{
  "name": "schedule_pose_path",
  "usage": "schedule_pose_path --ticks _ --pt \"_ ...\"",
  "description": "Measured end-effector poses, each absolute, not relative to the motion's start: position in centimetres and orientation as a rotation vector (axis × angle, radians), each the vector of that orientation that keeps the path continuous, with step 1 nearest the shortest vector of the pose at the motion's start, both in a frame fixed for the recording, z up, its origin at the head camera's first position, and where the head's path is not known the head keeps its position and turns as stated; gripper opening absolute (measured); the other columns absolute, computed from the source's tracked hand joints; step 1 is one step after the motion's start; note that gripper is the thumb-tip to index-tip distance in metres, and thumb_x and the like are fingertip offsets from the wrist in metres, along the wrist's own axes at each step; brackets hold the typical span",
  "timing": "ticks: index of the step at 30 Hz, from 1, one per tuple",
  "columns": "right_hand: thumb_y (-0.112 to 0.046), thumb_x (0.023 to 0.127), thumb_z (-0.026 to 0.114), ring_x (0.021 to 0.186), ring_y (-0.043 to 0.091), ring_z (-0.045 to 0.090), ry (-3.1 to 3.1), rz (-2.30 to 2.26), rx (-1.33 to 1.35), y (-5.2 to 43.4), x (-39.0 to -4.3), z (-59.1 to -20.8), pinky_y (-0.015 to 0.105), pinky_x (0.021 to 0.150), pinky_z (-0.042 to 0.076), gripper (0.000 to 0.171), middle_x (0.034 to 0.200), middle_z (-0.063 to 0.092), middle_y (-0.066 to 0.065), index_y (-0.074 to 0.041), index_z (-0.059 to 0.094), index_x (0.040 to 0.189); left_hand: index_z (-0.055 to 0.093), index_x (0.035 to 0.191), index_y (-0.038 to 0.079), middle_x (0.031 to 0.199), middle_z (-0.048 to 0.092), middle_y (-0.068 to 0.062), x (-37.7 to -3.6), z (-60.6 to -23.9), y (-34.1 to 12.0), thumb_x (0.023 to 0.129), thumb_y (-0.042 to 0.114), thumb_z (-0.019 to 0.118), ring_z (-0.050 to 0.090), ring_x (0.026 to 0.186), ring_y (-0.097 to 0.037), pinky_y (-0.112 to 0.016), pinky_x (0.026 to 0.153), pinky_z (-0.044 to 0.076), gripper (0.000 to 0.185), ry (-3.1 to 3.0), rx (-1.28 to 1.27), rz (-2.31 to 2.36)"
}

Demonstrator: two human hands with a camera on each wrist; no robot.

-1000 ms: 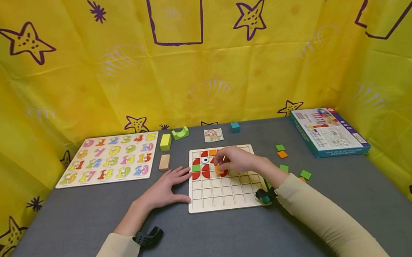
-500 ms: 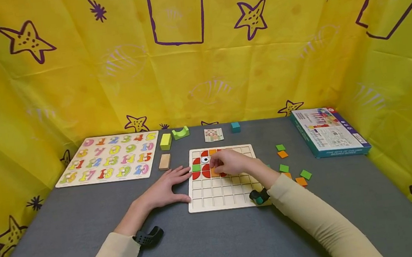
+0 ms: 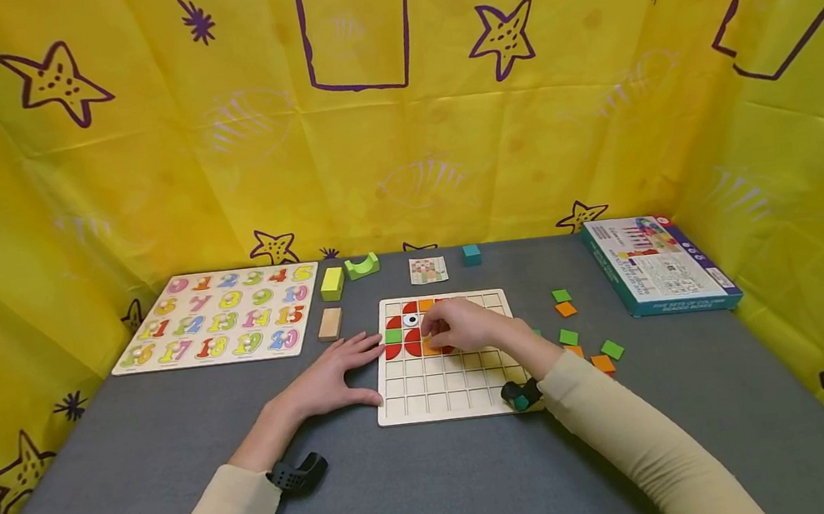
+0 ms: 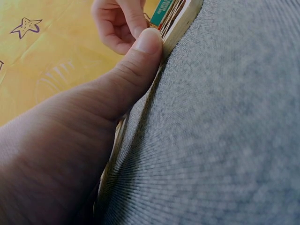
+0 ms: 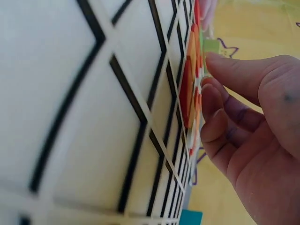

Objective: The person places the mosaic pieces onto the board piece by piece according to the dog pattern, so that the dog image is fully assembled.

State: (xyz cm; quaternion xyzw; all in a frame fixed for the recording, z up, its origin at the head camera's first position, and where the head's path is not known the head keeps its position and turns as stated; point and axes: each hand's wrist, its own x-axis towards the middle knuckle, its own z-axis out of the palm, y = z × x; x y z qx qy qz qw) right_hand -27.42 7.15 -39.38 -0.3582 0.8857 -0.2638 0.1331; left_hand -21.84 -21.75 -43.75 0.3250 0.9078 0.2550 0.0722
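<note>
A pale wooden grid board [image 3: 426, 389] lies on the grey table, with red, green and orange tiles set in its upper left and a white eye tile [image 3: 410, 321] among them. My left hand [image 3: 330, 379] rests along the board's left edge, fingers spread. In the left wrist view its thumb [image 4: 140, 51] touches the edge. Over the tiles, my right hand [image 3: 464, 324] has its fingers curled down, thumb and index at an orange tile in the board. The right wrist view shows these fingertips [image 5: 213, 63] close to the board; the tile between them is mostly hidden.
Loose green [image 3: 568, 337] and orange tiles [image 3: 602, 363] lie right of the board. A picture card [image 3: 428, 270], a blue cube [image 3: 471, 255] and wooden blocks [image 3: 332, 284] stand behind. A number puzzle [image 3: 215, 319] lies left, a game box [image 3: 662, 264] right.
My right hand has moved slightly left with the orange tile and lowered it onto the board. Over the last half second it has hardly moved. My left hand has stayed in place.
</note>
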Motion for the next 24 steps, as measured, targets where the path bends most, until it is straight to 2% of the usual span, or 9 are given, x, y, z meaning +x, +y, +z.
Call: schedule_pose_path --ticks 11,21,24 --pt "-0.011 0.095 0.071 0.088 0.017 0.06 2.599 -0.879 -0.995 11.0 -27.7 -38.2 0.033 0.081 0.053 0.017 0.095 0.067 -0.002 -0.004 0.072 0.111 0.046 0.153 0.01 0.161 0.034 -0.008 -21.8 -43.6 -21.6 0.082 0.058 0.077 0.02 0.15 -0.037 -0.058 0.12 0.011 0.091 2.727 0.983 0.769" --pt "-0.01 0.096 0.071 0.084 0.022 0.057 2.675 -0.945 -0.849 16.8 -27.6 -37.6 0.036 0.074 0.051 0.02 0.095 0.065 0.003 -0.001 0.07 0.114 0.046 0.153 0.01 0.161 0.034 -0.008 -21.7 -43.6 -21.7 0.082 0.058 0.077 0.02 0.15 -0.037 -0.058 0.12 0.011 0.091 2.726 0.975 0.769" --pt "-0.011 0.096 0.071 0.086 0.023 0.057 2.689 -0.948 -0.791 18.6 -27.6 -37.6 0.037 0.078 0.052 0.021 0.096 0.065 0.003 -0.001 0.07 0.115 0.046 0.153 0.01 0.161 0.034 -0.008 -21.8 -43.7 -21.7 0.082 0.058 0.078 0.02 0.15 -0.037 -0.058 0.12 0.011 0.091 2.73 0.986 0.763"
